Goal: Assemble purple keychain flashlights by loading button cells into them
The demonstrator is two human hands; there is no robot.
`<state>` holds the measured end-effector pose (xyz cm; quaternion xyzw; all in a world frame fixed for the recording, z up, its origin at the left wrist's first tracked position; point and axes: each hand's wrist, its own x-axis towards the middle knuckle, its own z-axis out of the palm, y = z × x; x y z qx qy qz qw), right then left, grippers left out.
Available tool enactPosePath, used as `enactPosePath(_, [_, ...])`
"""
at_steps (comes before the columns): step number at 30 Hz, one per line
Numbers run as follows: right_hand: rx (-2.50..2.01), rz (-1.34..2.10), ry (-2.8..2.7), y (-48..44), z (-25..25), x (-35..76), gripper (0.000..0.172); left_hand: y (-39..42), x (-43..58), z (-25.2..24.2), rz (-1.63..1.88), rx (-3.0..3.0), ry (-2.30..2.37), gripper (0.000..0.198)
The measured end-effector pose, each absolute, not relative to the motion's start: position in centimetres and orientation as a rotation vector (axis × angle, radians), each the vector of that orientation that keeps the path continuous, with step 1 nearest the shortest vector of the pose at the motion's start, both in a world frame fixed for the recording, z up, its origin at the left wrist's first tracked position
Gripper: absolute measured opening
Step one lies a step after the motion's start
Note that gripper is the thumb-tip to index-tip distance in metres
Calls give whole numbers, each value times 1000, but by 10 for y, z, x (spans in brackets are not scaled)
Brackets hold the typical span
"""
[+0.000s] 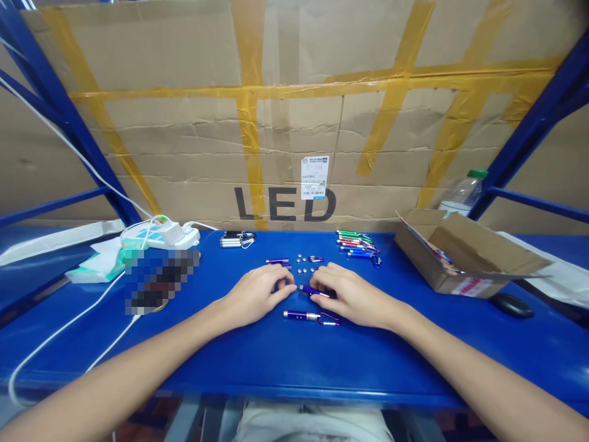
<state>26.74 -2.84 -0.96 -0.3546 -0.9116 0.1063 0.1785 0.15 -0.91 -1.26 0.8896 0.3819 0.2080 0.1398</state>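
Note:
Near the middle of the blue table, my right hand (343, 291) is closed round a small purple penlight (309, 290), its end pointing left. Facing it, my left hand (260, 291) is curled with thumb and forefinger tips close together by that end; whether something tiny sits between them I cannot make out. Nearer me lies another purple penlight (299, 315) with a carabiner clip (329, 320). Beyond my hands are several small silver button cells (302, 271), a purple tube (277, 261) and a loose purple clip (315, 259).
Green, red and blue penlights (352, 243) lie at the back right, black and silver ones (232, 240) at the back left. An open carton (460, 252) and a black mouse (512, 305) stand right. Left are a power strip (184, 236), tissues (99, 261) and white cables (69, 322).

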Motion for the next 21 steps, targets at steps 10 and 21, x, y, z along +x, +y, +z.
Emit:
enactPosePath(10, [-920, 512, -2540, -30, -12, 263, 8, -12, 3, -11, 607, 2597, 1110, 18])
enactPosePath(21, [-974, 397, -2363, -22, -13, 265, 24, -9, -2, -14, 610, 2624, 1235, 25])
